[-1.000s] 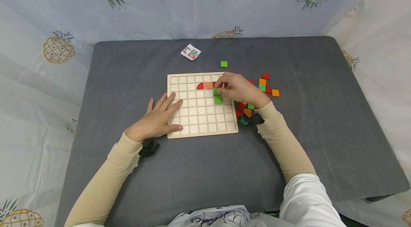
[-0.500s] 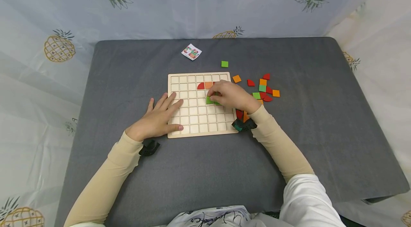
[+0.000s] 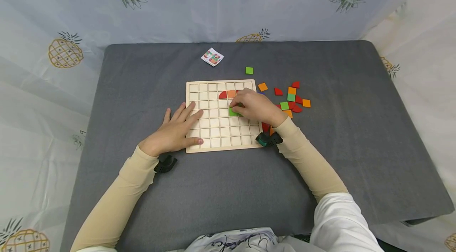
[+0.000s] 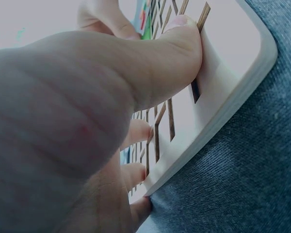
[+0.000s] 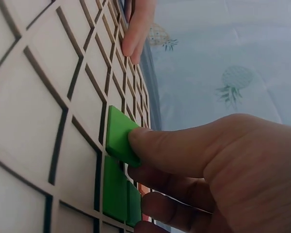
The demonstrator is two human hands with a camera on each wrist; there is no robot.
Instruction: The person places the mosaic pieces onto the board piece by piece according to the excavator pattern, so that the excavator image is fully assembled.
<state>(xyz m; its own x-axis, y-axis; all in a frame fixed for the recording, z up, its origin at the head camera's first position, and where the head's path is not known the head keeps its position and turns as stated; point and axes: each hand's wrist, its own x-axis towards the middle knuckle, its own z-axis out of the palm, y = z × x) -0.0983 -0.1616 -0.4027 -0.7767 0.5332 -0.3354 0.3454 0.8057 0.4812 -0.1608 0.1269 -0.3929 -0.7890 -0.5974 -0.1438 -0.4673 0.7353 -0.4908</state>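
Observation:
A pale wooden grid board (image 3: 215, 133) lies on the table, its cells outlined by raised strips. My left hand (image 3: 172, 135) rests on its left side with fingers spread, the thumb (image 4: 179, 53) over the near edge. With thumb and fingers my right hand (image 3: 256, 105) holds a green square tile (image 5: 119, 136) at a cell of the board. Two more green tiles (image 5: 115, 189) sit in cells beside it, mostly hidden by the hand in the head view. Farther up the board are a red rounded tile (image 3: 223, 95) and an orange square tile (image 3: 231, 94).
Several loose red, orange and green tiles (image 3: 291, 97) lie right of the board, some hidden by the right forearm. A lone green tile (image 3: 249, 70) and a small patterned card (image 3: 212, 57) lie beyond the board's far edge.
My right hand has moved left and slightly nearer across the board with a green tile, then stayed almost still. The left hand keeps its place.

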